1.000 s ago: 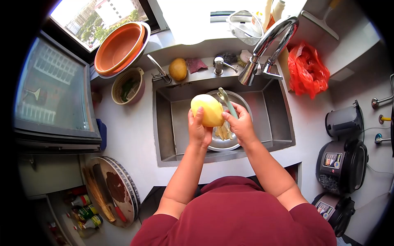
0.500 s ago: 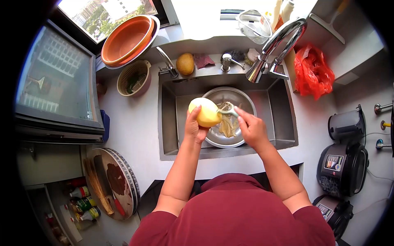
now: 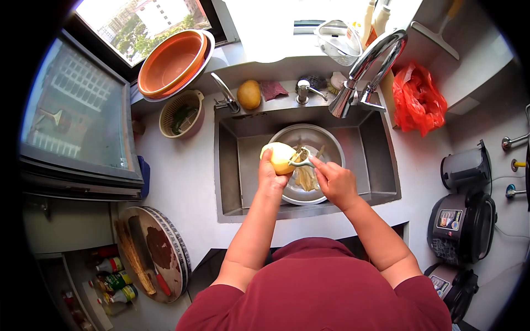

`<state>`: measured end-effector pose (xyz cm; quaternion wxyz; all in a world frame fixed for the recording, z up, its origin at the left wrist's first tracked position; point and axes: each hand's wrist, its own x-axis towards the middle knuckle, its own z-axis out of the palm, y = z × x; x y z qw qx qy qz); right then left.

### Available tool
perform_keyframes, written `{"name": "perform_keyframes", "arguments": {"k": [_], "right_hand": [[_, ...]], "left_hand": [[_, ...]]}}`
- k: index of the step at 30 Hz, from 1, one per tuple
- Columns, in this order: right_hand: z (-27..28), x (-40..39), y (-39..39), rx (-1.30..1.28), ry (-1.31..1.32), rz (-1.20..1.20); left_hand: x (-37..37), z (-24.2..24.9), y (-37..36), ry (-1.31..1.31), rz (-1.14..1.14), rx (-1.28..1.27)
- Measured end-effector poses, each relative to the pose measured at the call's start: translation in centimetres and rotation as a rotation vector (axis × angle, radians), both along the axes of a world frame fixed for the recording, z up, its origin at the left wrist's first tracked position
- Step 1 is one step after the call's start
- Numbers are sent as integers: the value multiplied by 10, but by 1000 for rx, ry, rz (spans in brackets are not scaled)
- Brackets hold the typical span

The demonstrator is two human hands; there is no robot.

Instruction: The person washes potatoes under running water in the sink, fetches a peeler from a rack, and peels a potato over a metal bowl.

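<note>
A smooth, pale yellow peeled fruit rests in my left hand, thumb on its upper left side. My right hand is closed around the handle of a grey-green peeler, whose head is at the right end of the fruit. Below both hands a round metal bowl stands in the steel sink. Strips of peel lie in the bowl, partly hidden behind my right hand. On the sink's back ledge sits a brownish-yellow whole fruit.
A small tap, a soap pump and a tall chrome faucet line the sink's back. Left are a colander, orange basins and a round cutting board. A red plastic bag and cookers are on the right.
The peeler head has moved slightly down and left along the fruit's right end, and my right hand has moved slightly down. The fruit has tilted a little. More peel shows in the bowl.
</note>
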<state>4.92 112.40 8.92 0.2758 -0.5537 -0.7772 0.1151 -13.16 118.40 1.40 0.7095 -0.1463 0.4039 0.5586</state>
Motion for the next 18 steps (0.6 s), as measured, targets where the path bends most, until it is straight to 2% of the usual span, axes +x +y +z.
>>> {"name": "perform_keyframes", "arguments": {"k": [3,6,9,10,11,13,16,18], "right_hand": [[-16,0,-1,-29,6,-8],[-30,0,1,-35,28,-4],[-53,17,2,-36,-104,29],[-76,28,-1,-62,-72,14],[-89,36,-1,-81,-92,-37],[-104,48,0,-126,-139,-130],[-117,39,14,-141,-67,-241],[-119,38,34,-453,-280,-195]], "left_hand": [[1,-11,-1,20,19,-94],[-3,-26,1,73,0,-80],[-19,-37,8,-2,102,-103],[-33,-27,15,-98,144,-114],[-41,-18,18,-7,164,-40],[-55,2,24,-25,138,9],[-52,24,18,-107,104,55],[-44,38,15,-157,65,42]]}}
